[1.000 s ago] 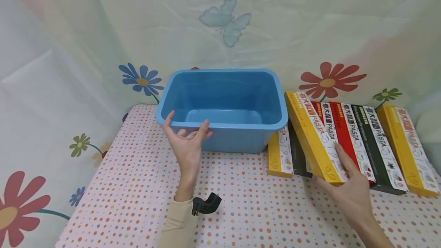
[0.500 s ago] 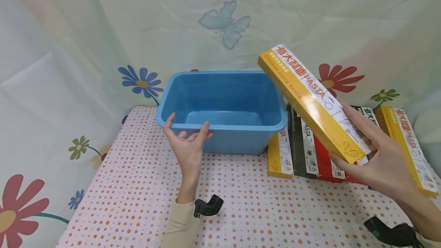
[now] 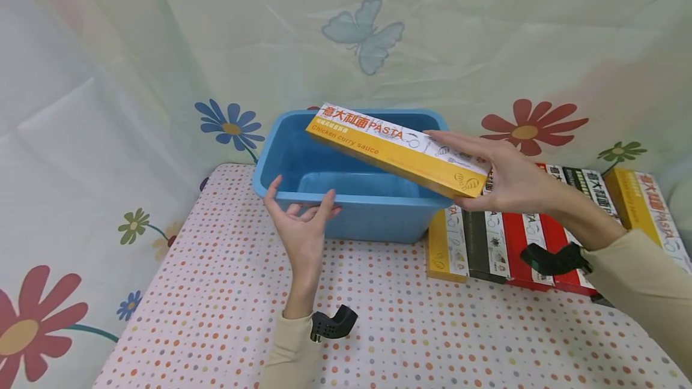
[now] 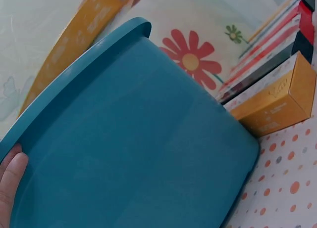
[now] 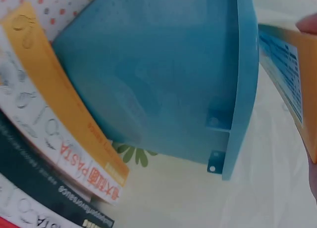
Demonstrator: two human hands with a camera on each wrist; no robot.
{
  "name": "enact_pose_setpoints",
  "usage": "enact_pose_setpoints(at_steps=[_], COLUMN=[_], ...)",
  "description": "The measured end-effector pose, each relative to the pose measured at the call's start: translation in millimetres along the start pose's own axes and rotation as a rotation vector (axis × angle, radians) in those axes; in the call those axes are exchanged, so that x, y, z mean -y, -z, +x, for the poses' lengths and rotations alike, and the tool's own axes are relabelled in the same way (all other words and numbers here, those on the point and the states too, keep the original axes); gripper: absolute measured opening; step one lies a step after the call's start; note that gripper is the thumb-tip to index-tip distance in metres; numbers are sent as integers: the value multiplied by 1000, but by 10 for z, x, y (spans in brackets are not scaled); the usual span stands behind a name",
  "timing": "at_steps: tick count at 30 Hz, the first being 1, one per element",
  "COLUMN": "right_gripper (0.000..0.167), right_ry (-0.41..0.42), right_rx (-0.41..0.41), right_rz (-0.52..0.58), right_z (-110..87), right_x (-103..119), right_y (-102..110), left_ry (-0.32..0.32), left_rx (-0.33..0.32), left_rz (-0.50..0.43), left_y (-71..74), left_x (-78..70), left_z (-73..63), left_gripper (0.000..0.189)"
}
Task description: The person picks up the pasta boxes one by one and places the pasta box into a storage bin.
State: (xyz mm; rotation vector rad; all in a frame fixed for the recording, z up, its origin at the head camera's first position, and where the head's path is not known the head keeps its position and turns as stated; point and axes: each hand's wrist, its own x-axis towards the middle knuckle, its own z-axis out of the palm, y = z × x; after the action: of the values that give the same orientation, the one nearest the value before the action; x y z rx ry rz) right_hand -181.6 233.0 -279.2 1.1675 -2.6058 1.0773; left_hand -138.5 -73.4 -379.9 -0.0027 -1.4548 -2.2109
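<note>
A yellow pasta box (image 3: 400, 152), printed "Chicken curry sauce", is held by its right end in my right hand (image 3: 500, 176), thumb below and fingers above. It slants over the opening of a blue plastic bin (image 3: 373, 218), its left end higher than its right. My left hand (image 3: 300, 221) grips the bin's near rim, some fingers tucked below the lip. Seen from the left wrist, the fingertips (image 4: 14, 173) sit at the rim and the yellow box (image 4: 74, 45) rises beyond it. The right wrist view catches the box's end (image 5: 292, 79) just past the rim.
Right of the bin lies a row of pasta boxes: a yellow box (image 3: 446, 251) beside it, then a black box (image 3: 478, 251), red boxes (image 3: 519, 251), and a yellow box (image 3: 640, 197) at the far right. A flowered curtain (image 3: 459, 47) hangs behind the dotted tablecloth (image 3: 216, 293).
My right hand has lifted the yellow pasta box off the row and carried it left over the bin, turning it flatter. The left hand stays at the rim.
</note>
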Motion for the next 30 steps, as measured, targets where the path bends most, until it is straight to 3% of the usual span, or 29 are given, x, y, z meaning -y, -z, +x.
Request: enact_pose_setpoints(at_steps=[9,21,30], right_gripper=[92,83,81], right_ry=[-87,-85,-94], right_rx=[279,486,589], right_rz=[102,116,135], right_z=[488,839,1013], right_x=[-120,-280,-350], right_y=[-99,-257,-453], left_ry=[-2,0,6], left_rx=[-22,-15,-22], left_rz=[21,14,18], left_y=[13,14,44], left_x=[10,16,5], left_z=[5,4,-28], left_gripper=[94,92,89])
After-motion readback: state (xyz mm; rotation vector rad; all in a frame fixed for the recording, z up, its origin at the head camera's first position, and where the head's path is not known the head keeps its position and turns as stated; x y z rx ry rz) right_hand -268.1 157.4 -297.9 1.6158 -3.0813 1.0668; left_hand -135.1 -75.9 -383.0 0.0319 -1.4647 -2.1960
